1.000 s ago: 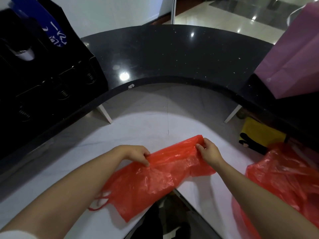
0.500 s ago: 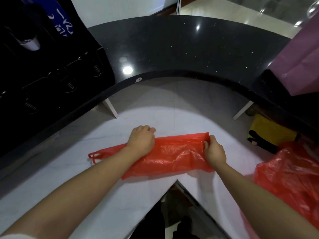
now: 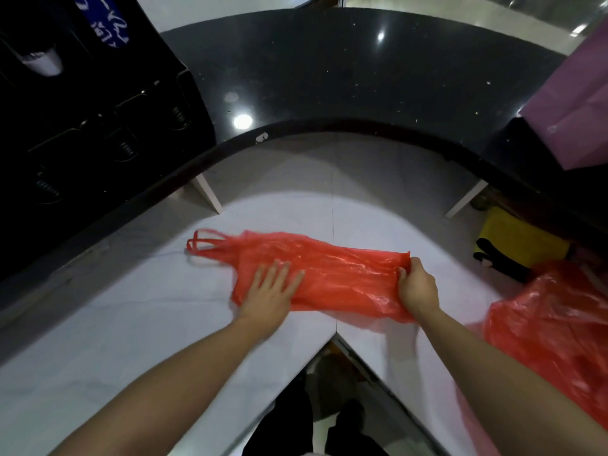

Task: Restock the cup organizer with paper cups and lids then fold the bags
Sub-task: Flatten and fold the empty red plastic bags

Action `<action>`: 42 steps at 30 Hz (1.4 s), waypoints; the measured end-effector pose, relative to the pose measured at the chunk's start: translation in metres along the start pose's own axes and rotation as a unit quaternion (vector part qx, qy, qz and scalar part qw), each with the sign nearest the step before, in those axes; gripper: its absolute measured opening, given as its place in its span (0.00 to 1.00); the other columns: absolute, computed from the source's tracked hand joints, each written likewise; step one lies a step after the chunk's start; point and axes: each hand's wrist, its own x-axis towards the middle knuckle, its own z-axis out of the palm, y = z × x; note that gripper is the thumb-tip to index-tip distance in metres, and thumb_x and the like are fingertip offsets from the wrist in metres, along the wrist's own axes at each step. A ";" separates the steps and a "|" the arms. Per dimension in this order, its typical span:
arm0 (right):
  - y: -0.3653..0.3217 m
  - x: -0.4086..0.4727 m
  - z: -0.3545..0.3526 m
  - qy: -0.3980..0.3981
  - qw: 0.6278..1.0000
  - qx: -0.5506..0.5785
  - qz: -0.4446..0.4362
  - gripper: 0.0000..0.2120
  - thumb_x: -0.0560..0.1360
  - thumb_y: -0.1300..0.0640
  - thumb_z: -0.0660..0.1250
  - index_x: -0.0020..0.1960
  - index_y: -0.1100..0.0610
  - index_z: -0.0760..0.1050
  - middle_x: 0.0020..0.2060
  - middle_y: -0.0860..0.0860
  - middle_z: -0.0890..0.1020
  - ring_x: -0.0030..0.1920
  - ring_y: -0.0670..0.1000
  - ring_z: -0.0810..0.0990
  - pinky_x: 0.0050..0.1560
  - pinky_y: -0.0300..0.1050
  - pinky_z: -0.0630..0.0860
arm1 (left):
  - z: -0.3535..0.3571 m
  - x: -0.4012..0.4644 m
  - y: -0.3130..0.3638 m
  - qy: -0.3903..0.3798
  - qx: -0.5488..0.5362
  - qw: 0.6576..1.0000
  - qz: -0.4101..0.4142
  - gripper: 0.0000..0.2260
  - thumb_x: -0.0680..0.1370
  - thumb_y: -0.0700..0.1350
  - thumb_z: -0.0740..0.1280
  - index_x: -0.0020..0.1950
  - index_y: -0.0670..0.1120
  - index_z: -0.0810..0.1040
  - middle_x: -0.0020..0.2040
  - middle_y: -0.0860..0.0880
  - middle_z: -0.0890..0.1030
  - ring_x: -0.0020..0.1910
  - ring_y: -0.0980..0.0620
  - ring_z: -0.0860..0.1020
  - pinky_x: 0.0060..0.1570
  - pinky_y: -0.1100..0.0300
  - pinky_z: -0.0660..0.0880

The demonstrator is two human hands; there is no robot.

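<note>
Lay flat on the white counter point(image 3: 131, 324) near frame centre: one red plastic bag point(image 3: 335, 274), thin, translucent and crinkled, folded lengthwise into a long narrow band running from 9 to 3 o'clock. Showed glossy creases along its length and two thin loop handles point(image 3: 205, 246) trailing off the 9 o'clock end, resting on the counter.

Pressed down on the bag's near left part: the left hand point(image 3: 271, 291), palm flat, fingers straight and spread a little, gripping nothing. Pinched the bag's 3 o'clock end: the right hand point(image 3: 418, 287), fingers curled tight around the bunched plastic, thumb side toward 12 o'clock.

Counted two red bags in all. Sat the second red bag point(image 3: 552, 337) at 4 o'clock, well apart from the first, crumpled and puffed rather than folded, partly cut by the frame edge.

Counted one black cup organizer point(image 3: 98, 110) at 10 o'clock on the dark raised counter point(image 3: 329, 77), with several spring-loaded openings on its front; exact number hard to tell in the dark. Showed one pale cup point(image 3: 42, 62) near its top, and one blue printed item point(image 3: 105, 24) beside that at 11 o'clock.

Stood one pink paper bag point(image 3: 572, 103) at 2 o'clock on the dark counter. Lay one yellow and black object point(image 3: 516, 248) at 3 o'clock, under the raised ledge, just beyond the crumpled bag.
</note>
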 end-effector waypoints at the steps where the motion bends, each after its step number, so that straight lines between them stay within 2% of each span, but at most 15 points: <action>1: 0.003 0.000 0.000 -0.001 1.000 -0.001 -0.001 0.08 0.83 0.54 0.56 0.58 0.58 0.68 0.47 0.63 0.81 0.47 0.66 0.79 0.44 0.53 0.72 | 0.004 -0.004 -0.014 -0.021 0.006 1.000 -0.012 0.36 0.79 0.46 0.62 0.83 0.53 0.45 0.81 0.42 0.60 0.79 0.36 0.58 0.76 0.37 0.50; 4: 0.007 -0.002 0.002 -0.007 1.000 0.005 0.002 0.08 0.83 0.54 0.56 0.58 0.58 0.68 0.47 0.62 0.81 0.45 0.65 0.78 0.44 0.52 0.72 | 0.006 -0.015 -0.035 -0.040 0.039 0.998 0.011 0.33 0.79 0.47 0.63 0.82 0.51 0.54 0.80 0.41 0.61 0.78 0.37 0.60 0.76 0.37 0.53; 8: 0.003 -0.005 0.006 -0.011 1.000 0.024 0.009 0.08 0.83 0.53 0.57 0.57 0.57 0.69 0.47 0.62 0.81 0.43 0.62 0.76 0.44 0.52 0.71 | -0.019 -0.020 -0.022 0.017 -0.016 0.998 0.052 0.30 0.75 0.56 0.61 0.78 0.51 0.67 0.79 0.45 0.65 0.78 0.42 0.61 0.76 0.37 0.56; 11: -0.003 -0.005 0.005 -0.014 0.999 0.032 0.003 0.08 0.83 0.53 0.57 0.57 0.57 0.69 0.49 0.62 0.82 0.48 0.64 0.78 0.44 0.51 0.70 | -0.031 -0.008 0.004 0.028 -0.061 0.997 0.024 0.30 0.78 0.60 0.55 0.80 0.54 0.61 0.82 0.47 0.58 0.81 0.44 0.53 0.78 0.38 0.50; 14: -0.004 -0.002 0.002 -0.003 1.000 0.024 0.007 0.08 0.83 0.53 0.57 0.57 0.57 0.69 0.49 0.62 0.81 0.45 0.62 0.77 0.44 0.51 0.69 | -0.025 -0.004 0.018 -0.050 -0.090 0.994 -0.037 0.29 0.82 0.63 0.47 0.82 0.57 0.48 0.83 0.48 0.49 0.82 0.44 0.45 0.78 0.40 0.46; 16: -0.002 0.001 0.000 0.012 1.000 0.016 0.020 0.08 0.83 0.53 0.56 0.57 0.58 0.68 0.48 0.62 0.81 0.42 0.60 0.74 0.43 0.51 0.69 | -0.014 -0.013 0.017 -0.076 -0.104 0.989 -0.065 0.29 0.83 0.64 0.44 0.82 0.58 0.45 0.83 0.50 0.47 0.81 0.43 0.45 0.77 0.39 0.48; 19: -0.002 0.001 0.001 0.020 1.000 0.009 0.023 0.09 0.83 0.52 0.56 0.57 0.57 0.67 0.49 0.62 0.81 0.43 0.61 0.75 0.43 0.52 0.71 | 0.000 -0.033 0.008 -0.065 -0.108 0.988 -0.088 0.29 0.82 0.66 0.41 0.82 0.59 0.47 0.83 0.51 0.47 0.81 0.43 0.47 0.78 0.40 0.48; 22: -0.006 -0.005 0.002 0.038 0.999 0.025 0.012 0.15 0.82 0.50 0.59 0.65 0.55 0.64 0.58 0.60 0.78 0.52 0.64 0.77 0.51 0.56 0.74 | -0.006 -0.041 0.004 -0.016 -0.114 0.989 -0.095 0.28 0.82 0.64 0.45 0.80 0.57 0.59 0.80 0.48 0.59 0.77 0.41 0.58 0.75 0.42 0.58; 26: -0.021 -0.012 0.000 0.132 0.990 -0.011 -0.044 0.28 0.78 0.48 0.67 0.74 0.55 0.62 0.66 0.59 0.71 0.66 0.63 0.70 0.67 0.62 0.66 | -0.028 -0.020 0.010 0.072 -0.088 0.993 -0.043 0.23 0.83 0.58 0.51 0.75 0.52 0.68 0.76 0.45 0.66 0.72 0.40 0.64 0.75 0.43 0.59; 29: -0.036 -0.016 0.000 0.190 0.975 -0.018 -0.113 0.17 0.77 0.50 0.67 0.62 0.57 0.71 0.57 0.57 0.74 0.60 0.61 0.72 0.63 0.59 0.66 | -0.044 0.008 0.023 0.091 -0.087 0.992 -0.010 0.23 0.82 0.56 0.53 0.75 0.51 0.68 0.75 0.44 0.67 0.74 0.41 0.63 0.76 0.41 0.57; 31: -0.044 -0.021 0.005 0.163 0.968 -0.030 -0.189 0.10 0.79 0.51 0.65 0.55 0.56 0.75 0.52 0.53 0.75 0.55 0.58 0.73 0.59 0.56 0.68 | -0.051 0.028 0.035 0.093 -0.096 0.991 0.004 0.23 0.81 0.55 0.54 0.75 0.51 0.69 0.77 0.44 0.67 0.76 0.41 0.62 0.76 0.40 0.56; 34: -0.051 -0.026 0.026 0.081 0.952 -0.066 -0.287 0.15 0.81 0.49 0.61 0.62 0.55 0.77 0.61 0.54 0.77 0.63 0.57 0.75 0.63 0.55 0.69 | -0.057 0.056 0.046 0.076 -0.093 0.993 0.003 0.25 0.82 0.56 0.53 0.79 0.53 0.63 0.81 0.46 0.58 0.81 0.43 0.53 0.77 0.39 0.52; 37: -0.053 -0.025 0.047 -0.012 0.940 -0.157 -0.301 0.26 0.82 0.42 0.50 0.76 0.49 0.66 0.79 0.54 0.61 0.80 0.57 0.57 0.78 0.58 0.54 | -0.043 0.067 0.046 0.019 -0.081 0.996 -0.013 0.28 0.82 0.61 0.50 0.82 0.57 0.51 0.83 0.47 0.46 0.82 0.43 0.42 0.77 0.38 0.43; 39: -0.043 -0.022 0.056 -0.059 0.933 -0.225 -0.275 0.28 0.83 0.39 0.45 0.81 0.44 0.53 0.82 0.52 0.46 0.81 0.54 0.41 0.80 0.58 0.40 | -0.024 0.057 0.043 -0.013 -0.093 0.995 -0.039 0.30 0.81 0.65 0.47 0.82 0.60 0.46 0.83 0.48 0.41 0.81 0.42 0.38 0.76 0.37 0.39; 42: -0.023 -0.022 0.061 -0.077 0.939 -0.239 -0.236 0.29 0.82 0.34 0.41 0.81 0.39 0.42 0.81 0.49 0.37 0.80 0.51 0.33 0.79 0.56 0.36 | 0.007 0.037 0.033 -0.012 -0.127 0.987 -0.101 0.32 0.79 0.70 0.47 0.81 0.64 0.45 0.83 0.51 0.40 0.81 0.42 0.38 0.76 0.37 0.36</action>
